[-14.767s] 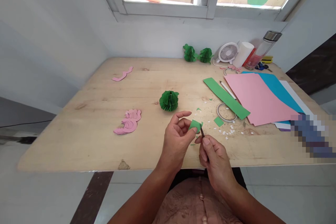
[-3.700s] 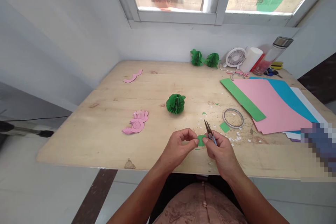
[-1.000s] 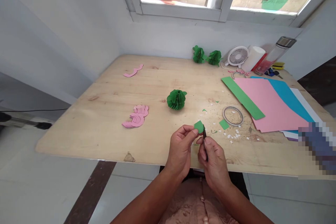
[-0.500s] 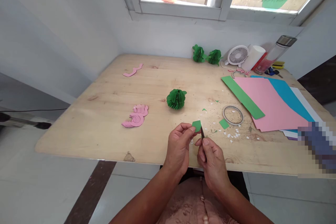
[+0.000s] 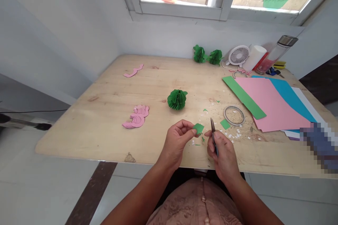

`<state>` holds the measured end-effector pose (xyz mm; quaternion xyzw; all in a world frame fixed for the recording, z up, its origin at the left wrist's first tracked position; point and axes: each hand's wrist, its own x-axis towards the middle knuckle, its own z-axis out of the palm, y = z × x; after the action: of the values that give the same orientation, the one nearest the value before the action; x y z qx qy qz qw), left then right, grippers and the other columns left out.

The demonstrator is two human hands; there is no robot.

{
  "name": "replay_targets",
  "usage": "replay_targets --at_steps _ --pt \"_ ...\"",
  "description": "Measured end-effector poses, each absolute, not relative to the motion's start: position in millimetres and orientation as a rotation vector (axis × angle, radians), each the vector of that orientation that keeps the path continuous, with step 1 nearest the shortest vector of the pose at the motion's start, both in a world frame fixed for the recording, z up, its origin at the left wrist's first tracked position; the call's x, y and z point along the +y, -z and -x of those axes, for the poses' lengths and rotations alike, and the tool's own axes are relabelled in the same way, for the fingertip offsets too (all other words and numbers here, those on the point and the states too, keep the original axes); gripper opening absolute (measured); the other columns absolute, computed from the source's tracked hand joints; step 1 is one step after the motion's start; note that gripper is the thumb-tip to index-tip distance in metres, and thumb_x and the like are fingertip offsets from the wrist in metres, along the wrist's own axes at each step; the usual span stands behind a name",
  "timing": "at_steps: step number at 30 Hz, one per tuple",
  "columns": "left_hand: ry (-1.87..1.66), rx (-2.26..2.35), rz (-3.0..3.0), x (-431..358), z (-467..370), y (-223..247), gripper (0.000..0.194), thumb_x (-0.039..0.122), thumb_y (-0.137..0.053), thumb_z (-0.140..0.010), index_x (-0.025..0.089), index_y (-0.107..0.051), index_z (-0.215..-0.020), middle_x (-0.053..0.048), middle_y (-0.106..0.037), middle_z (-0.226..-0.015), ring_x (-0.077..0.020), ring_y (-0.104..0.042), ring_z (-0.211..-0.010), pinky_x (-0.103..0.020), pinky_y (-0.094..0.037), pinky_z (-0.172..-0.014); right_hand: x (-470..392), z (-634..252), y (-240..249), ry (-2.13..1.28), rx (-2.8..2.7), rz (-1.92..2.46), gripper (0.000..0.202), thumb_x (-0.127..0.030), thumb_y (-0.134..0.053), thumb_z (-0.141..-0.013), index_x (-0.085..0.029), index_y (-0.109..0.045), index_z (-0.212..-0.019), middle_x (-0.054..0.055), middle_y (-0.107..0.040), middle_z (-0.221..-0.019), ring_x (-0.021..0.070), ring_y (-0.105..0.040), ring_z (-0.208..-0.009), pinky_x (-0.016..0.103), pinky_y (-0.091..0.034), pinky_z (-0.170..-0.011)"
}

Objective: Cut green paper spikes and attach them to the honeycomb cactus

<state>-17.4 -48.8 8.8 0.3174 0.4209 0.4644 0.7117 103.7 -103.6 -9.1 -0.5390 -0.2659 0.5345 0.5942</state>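
My left hand [image 5: 177, 143] pinches a small green paper piece [image 5: 199, 128] between thumb and fingers, above the front part of the table [image 5: 105, 126]. To its right, my right hand [image 5: 224, 149] is closed around small dark scissors [image 5: 213, 132], whose blades point up and away from me, apart from the paper. A folded green paper ball [image 5: 177, 99] sits beyond my left hand. Near the right hand lie a green paper square [image 5: 225, 124], tiny white and green scraps and a roll of tape [image 5: 234, 115].
Pink wavy paper cutouts [image 5: 139, 116] lie at the left. Colored sheets [image 5: 274, 105] cover the right side. Along the wall stand two green paper shapes [image 5: 199, 54], a small fan [image 5: 239, 55], a white roll [image 5: 255, 58] and a bottle [image 5: 276, 54].
My right hand and the scissors have moved right, away from the green piece. The left hand has shifted slightly left, with the piece turned. A green scrap now shows on the table below it.
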Motion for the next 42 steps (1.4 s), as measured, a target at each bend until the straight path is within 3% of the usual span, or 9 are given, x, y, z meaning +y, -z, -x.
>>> replay_targets --at_steps 9,15,20,28,42 --pt "-0.928 0.967 -0.981 -42 23 -16 0.008 0.020 -0.074 -0.061 0.016 -0.070 -0.068 -0.004 -0.064 -0.067 -0.0140 -0.055 -0.064 -0.023 -0.042 -0.059 -92 -112 7 -1.244 -0.710 1.381 0.022 -0.035 -0.071 -0.070 -0.018 -0.059 -0.077 -0.008 -0.039 -0.055 0.0065 -0.021 -0.044 0.023 -0.013 -0.042" --pt "-1.021 0.966 -0.837 -53 12 -6 0.026 0.022 -0.077 -0.060 0.017 -0.068 -0.083 -0.002 -0.065 -0.073 -0.0137 -0.057 -0.071 -0.022 -0.044 -0.065 -93 -103 10 -1.200 -0.558 1.349 0.024 -0.036 -0.070 -0.069 -0.019 -0.056 -0.077 -0.010 -0.033 -0.049 0.0060 -0.021 -0.041 0.021 -0.013 -0.039" --pt "-0.996 0.970 -0.782 -61 4 -1 0.016 0.026 -0.075 -0.064 0.015 -0.064 -0.067 -0.002 -0.065 -0.068 -0.0132 -0.057 -0.068 -0.025 -0.043 -0.071 -95 -98 12 -1.208 -0.469 1.298 0.028 -0.036 -0.074 -0.067 -0.018 -0.056 -0.080 -0.009 -0.039 -0.055 0.0047 -0.022 -0.042 0.019 -0.015 -0.038" --pt "-1.077 0.937 -0.657 -51 6 -5 0.015 0.024 -0.074 -0.065 0.016 -0.062 -0.068 0.000 -0.066 -0.070 -0.0134 -0.059 -0.070 -0.026 -0.042 -0.075 -105 -98 10 -1.351 -0.588 1.190 0.036 -0.051 -0.051 -0.086 -0.016 -0.060 -0.082 -0.005 -0.041 -0.053 0.0065 -0.023 -0.044 0.020 -0.011 -0.039" --pt "-1.009 0.923 -0.712 -53 4 -8 0.014 0.022 -0.073 -0.067 0.014 -0.061 -0.068 0.001 -0.062 -0.066 -0.0122 -0.056 -0.068 -0.025 -0.041 -0.073 -110 -92 23 -1.322 -0.651 1.194 0.038 -0.054 -0.050 -0.087 -0.017 -0.059 -0.082 -0.008 -0.035 -0.050 0.0065 -0.023 -0.043 0.020 -0.016 -0.039"
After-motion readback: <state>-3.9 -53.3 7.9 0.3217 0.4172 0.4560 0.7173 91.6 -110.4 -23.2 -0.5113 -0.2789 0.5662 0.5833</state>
